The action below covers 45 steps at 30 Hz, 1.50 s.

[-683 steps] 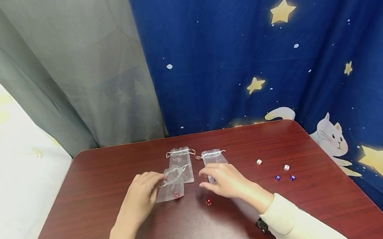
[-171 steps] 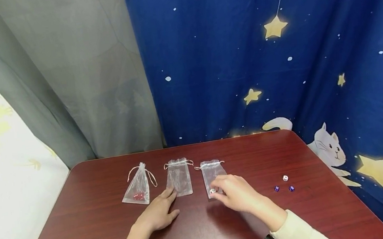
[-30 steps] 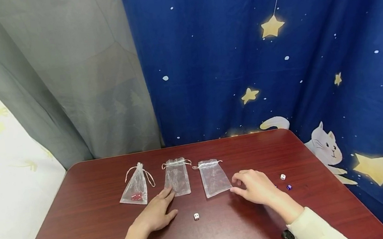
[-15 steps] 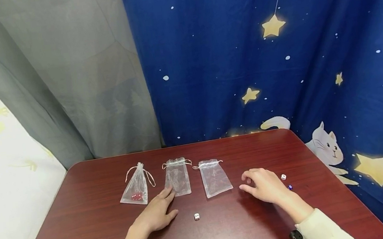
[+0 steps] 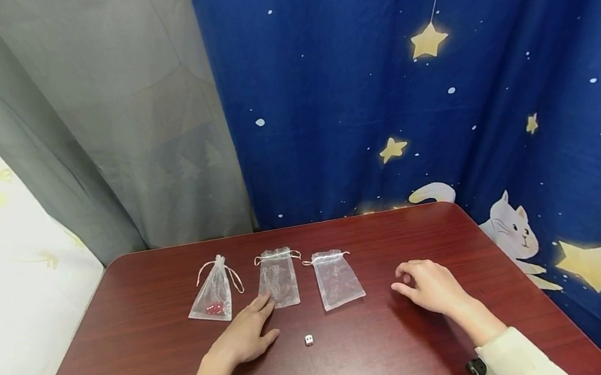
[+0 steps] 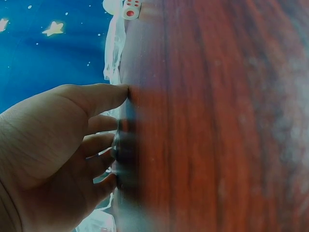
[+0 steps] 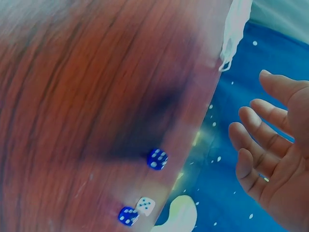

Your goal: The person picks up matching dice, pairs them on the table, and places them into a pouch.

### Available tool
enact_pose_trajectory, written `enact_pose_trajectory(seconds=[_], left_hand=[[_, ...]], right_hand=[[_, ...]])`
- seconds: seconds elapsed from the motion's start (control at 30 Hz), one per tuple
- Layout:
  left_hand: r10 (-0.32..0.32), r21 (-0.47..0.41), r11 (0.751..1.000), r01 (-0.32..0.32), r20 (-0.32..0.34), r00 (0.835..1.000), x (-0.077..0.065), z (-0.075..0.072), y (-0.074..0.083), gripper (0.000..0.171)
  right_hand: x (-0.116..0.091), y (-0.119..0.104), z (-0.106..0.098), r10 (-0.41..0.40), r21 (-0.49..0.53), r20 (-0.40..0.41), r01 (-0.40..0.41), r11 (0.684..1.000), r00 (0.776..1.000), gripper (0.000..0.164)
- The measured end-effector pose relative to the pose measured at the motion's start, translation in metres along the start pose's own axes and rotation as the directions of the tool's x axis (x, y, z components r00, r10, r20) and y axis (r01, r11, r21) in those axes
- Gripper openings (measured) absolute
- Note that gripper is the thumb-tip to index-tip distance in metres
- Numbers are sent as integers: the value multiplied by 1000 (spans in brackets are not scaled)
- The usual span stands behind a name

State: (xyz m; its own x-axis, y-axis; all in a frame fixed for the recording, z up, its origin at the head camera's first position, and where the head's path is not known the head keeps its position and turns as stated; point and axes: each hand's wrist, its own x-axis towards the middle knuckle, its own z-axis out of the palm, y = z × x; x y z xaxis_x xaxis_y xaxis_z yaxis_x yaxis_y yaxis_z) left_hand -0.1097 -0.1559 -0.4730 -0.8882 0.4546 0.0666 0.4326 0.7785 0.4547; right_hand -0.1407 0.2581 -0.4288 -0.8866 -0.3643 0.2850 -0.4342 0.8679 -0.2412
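Observation:
My left hand [image 5: 245,335] rests on the table, fingertips touching the lower left corner of the middle organza pouch [image 5: 282,280]. To its left lies a drawstring pouch [image 5: 223,288] with red dice [image 5: 215,309] inside. A third flat pouch [image 5: 339,283] lies to the right of the middle one. In front of the pouches sits a white die [image 5: 309,340]. Above the table's right side hovers my right hand [image 5: 431,287], fingers loosely bent and holding nothing. The right wrist view has two blue dice [image 7: 157,159] and another white die [image 7: 145,206]; the head view hides them behind this hand.
The dark red wooden table [image 5: 148,369] ends at the back against a grey curtain [image 5: 159,136] and a blue star-patterned curtain [image 5: 325,115]. A pale surface [image 5: 19,278] stands along the left side.
The white die, earlier pinched in my right hand, now lies on the table. My right hand has moved right. The red dice, earlier partly loose, are in the left pouch. The left hand stays still lately.

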Motion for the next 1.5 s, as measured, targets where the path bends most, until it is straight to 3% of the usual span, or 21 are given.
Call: enact_pose_trajectory(seconds=[0.8, 1.17, 1.5], left_hand=[[-8, 5, 1000, 8, 10, 1000, 0, -1, 2, 59], [-1, 7, 1000, 1, 10, 1000, 0, -1, 1, 59], [-2, 13, 1000, 2, 12, 1000, 1, -1, 1, 59]], right_hand=[[-20, 57, -10, 135, -27, -34, -136, 990, 990, 16], [-25, 72, -10, 181, -56, -68, -185, 981, 981, 20], [-32, 82, -7, 271, -87, -16, -271, 959, 962, 24]])
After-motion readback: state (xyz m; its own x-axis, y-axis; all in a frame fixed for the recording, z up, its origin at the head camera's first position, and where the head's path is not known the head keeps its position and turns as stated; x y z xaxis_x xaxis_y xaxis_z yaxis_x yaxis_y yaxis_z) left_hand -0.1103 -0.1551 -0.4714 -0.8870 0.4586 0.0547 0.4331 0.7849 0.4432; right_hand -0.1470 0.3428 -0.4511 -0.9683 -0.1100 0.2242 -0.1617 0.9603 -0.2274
